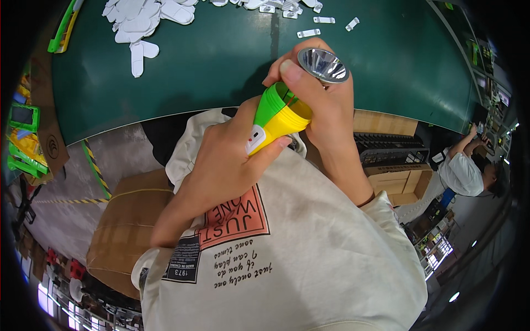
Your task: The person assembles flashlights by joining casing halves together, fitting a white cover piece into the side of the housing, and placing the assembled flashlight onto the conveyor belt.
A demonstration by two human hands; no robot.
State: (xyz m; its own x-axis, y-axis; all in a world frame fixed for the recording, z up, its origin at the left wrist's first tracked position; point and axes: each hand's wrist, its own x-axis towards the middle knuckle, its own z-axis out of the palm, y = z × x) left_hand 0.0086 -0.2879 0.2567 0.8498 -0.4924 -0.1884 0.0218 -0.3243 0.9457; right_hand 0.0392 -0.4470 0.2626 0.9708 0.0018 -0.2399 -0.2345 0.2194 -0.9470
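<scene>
My left hand [226, 151] is wrapped round a green and yellow flashlight body [279, 118], its open end tilted up toward my right hand. A white switch plate sits on the body's side, and a thin red wire shows inside the mouth. My right hand [317, 91] grips a shiny silver reflector cup [324, 65] between thumb and fingers, just above and to the right of the body's mouth. The reflector is apart from the body. Its underside is mostly hidden by my fingers.
Across the green table [193, 66] lie a heap of white flat rounded pieces [138, 22] and several small white clips [308, 33]. A green and yellow tool-like piece [65, 27] rests at the far left. Cardboard boxes [130, 220] stand below; a co-worker [466, 171] is at right.
</scene>
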